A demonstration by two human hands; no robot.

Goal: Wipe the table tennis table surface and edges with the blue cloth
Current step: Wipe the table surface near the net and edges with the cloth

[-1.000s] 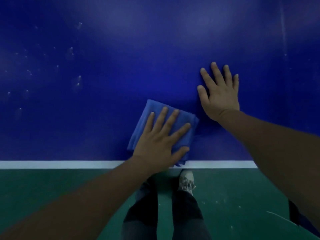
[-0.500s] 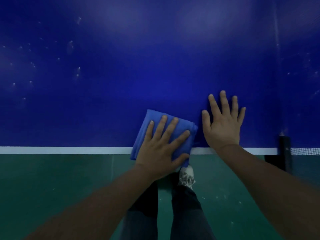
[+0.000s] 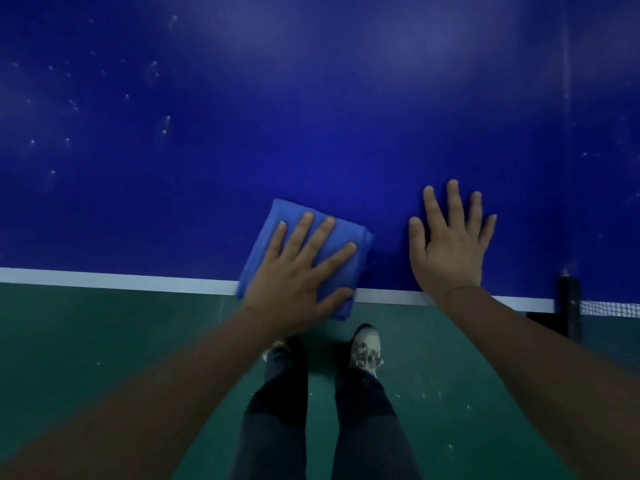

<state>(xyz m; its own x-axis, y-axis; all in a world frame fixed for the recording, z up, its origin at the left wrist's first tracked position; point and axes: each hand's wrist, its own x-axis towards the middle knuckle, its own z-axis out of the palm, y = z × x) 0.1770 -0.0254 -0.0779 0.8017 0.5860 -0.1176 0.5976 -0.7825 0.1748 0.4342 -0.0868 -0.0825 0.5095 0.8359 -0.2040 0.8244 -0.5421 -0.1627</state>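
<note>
We look down on the blue table tennis table (image 3: 311,116), whose white edge line (image 3: 121,280) runs across the view from 9 o'clock to 3 o'clock. The blue cloth (image 3: 289,211), folded into a thick square pad, lies on the near rim of the table just below the middle of the view. It is turned so one corner points to 11 o'clock, and its 6 o'clock corner hangs past the white line over the floor (image 3: 104,341).

Our left hand (image 3: 301,271) lies flat on top of the cloth. Its fingers (image 3: 322,237) are straight and spread, aimed toward 1 o'clock, and the thumb stretches along the overhanging corner. Nothing is curled round the fabric; the palm and fingers simply press it down.

Our right hand (image 3: 450,247) sits at 3 o'clock from the cloth, near it but not touching it. It too is released and flat, palm on the bare table, fingers fanned toward 12 o'clock, wrist crossing the white line.

Toward 10 o'clock the table shows scattered pale specks (image 3: 166,124). At 4 o'clock from the right hand stands a dark net post (image 3: 568,303) against the table edge, with a strip of net (image 3: 609,308) running on to 3 o'clock.

At 6 o'clock, below the table edge, we see our legs (image 3: 277,427) in dark trousers and a pale shoe (image 3: 365,348) on the green floor.
</note>
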